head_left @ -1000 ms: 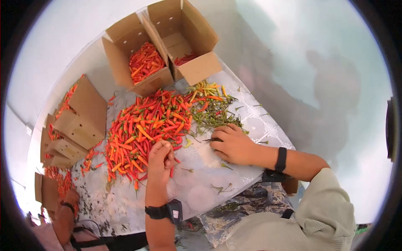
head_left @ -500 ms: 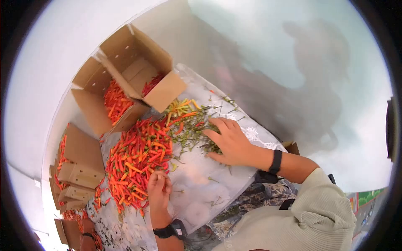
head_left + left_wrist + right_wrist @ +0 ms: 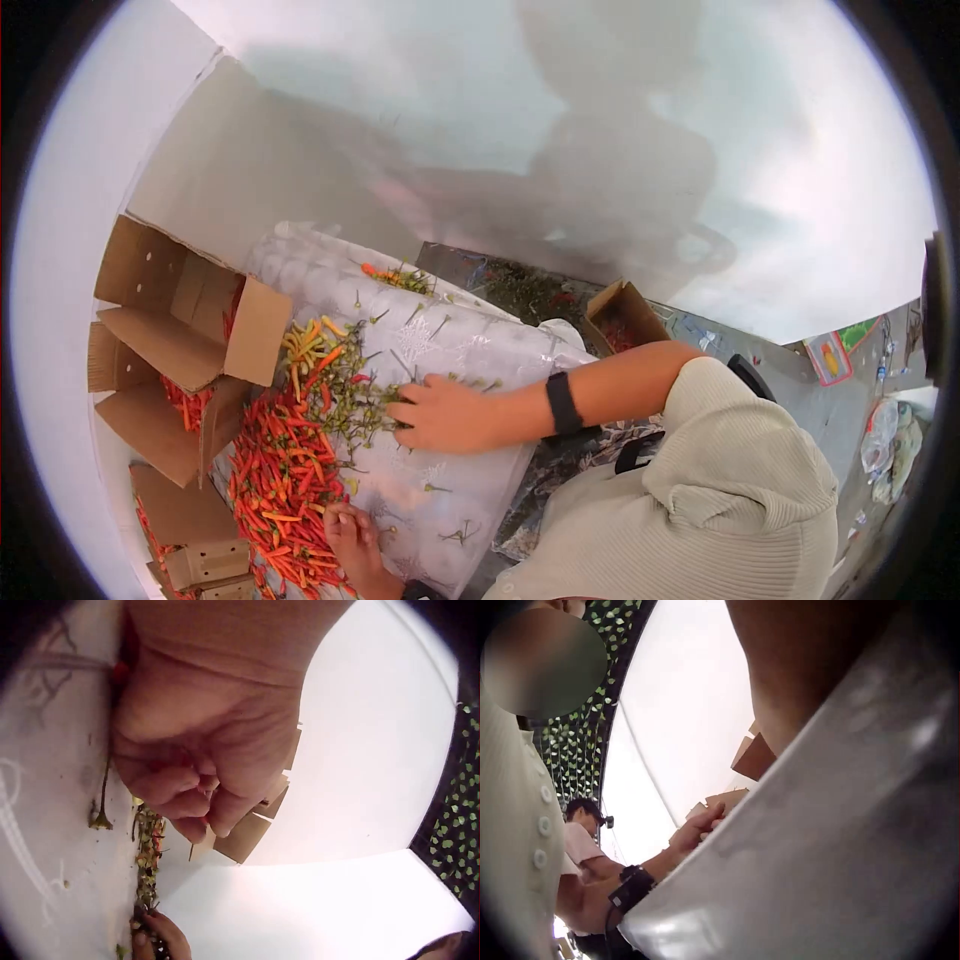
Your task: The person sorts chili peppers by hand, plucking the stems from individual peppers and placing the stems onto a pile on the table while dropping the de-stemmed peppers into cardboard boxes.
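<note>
In the head view my left hand (image 3: 350, 540) is beside a heap of red and orange chili peppers (image 3: 285, 480), its fingers curled in. The left wrist view shows thumb and fingertips together, with a bit of red chili (image 3: 206, 820) between them; most of it is hidden by the fingers. My right hand (image 3: 450, 415) lies palm down at the edge of a pile of green chili stems (image 3: 350, 405), fingers spread over it. Pale yellow chilies (image 3: 310, 345) border that pile. The right wrist view mostly shows the tablecloth (image 3: 840, 810), with the right fingers hidden.
Open cardboard boxes (image 3: 255, 330) with red chilies stand along the left side. More stems (image 3: 405, 278) lie near the table's far edge. Another cardboard box (image 3: 625, 315) is on the floor beyond. A second person (image 3: 589, 832) appears in the right wrist view.
The head view has swung to the right, so boxes and chilies sit further left and more floor shows. My right hand has moved onto the stems; the left fingers stay curled.
</note>
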Demonstrator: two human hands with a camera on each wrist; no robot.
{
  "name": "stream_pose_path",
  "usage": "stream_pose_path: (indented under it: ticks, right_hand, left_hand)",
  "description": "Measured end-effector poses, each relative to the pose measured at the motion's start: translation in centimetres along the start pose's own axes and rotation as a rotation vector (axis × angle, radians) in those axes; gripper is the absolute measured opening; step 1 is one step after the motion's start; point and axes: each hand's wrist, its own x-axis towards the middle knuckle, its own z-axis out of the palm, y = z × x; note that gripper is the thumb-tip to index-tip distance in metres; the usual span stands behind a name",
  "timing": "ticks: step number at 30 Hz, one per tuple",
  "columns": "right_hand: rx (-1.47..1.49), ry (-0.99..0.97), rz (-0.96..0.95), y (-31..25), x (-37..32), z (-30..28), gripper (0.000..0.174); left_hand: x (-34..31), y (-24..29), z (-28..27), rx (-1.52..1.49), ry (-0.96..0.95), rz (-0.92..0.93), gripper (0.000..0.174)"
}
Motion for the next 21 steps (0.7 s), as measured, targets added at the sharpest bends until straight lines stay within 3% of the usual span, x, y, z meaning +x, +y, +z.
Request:
stream_pose_path:
  ticks: [7,10,12,14,16,19,21]
  right_hand:
    - [-0.029,-0.109,-0.097,5.1,0.1,-2.9,0.024]
    - [-0.045,-0.128,-0.068,7.3,0.5,-4.7,0.024]
    - [-0.078,-0.145,-0.007,9.6,1.0,-5.4,0.025]
    - [-0.097,-0.216,0.268,12.3,1.5,-5.9,0.024]
    - [-0.362,-0.190,0.387,15.9,0.5,-5.9,0.023]
    - [-0.427,-0.213,0.406,14.9,2.6,-6.4,0.019]
    - [-0.245,-0.091,0.281,12.7,4.6,-4.9,0.012]
  left_hand:
    - [-0.2,0.4,0.9,0.086,0.044,0.025,0.013]
    - [-0.2,0.5,0.2,0.061,-0.034,-0.002,0.014]
    - [-0.3,0.8,0.0,0.063,-0.031,0.020,0.015]
    - [-0.5,1.1,0.2,0.046,-0.004,0.032,0.017]
    - [-1.0,1.9,0.5,0.014,0.053,0.037,0.019]
    - [-1.0,2.4,0.0,-0.058,0.080,0.050,0.022]
    - [-1.0,2.4,-0.2,-0.106,0.095,0.059,0.021]
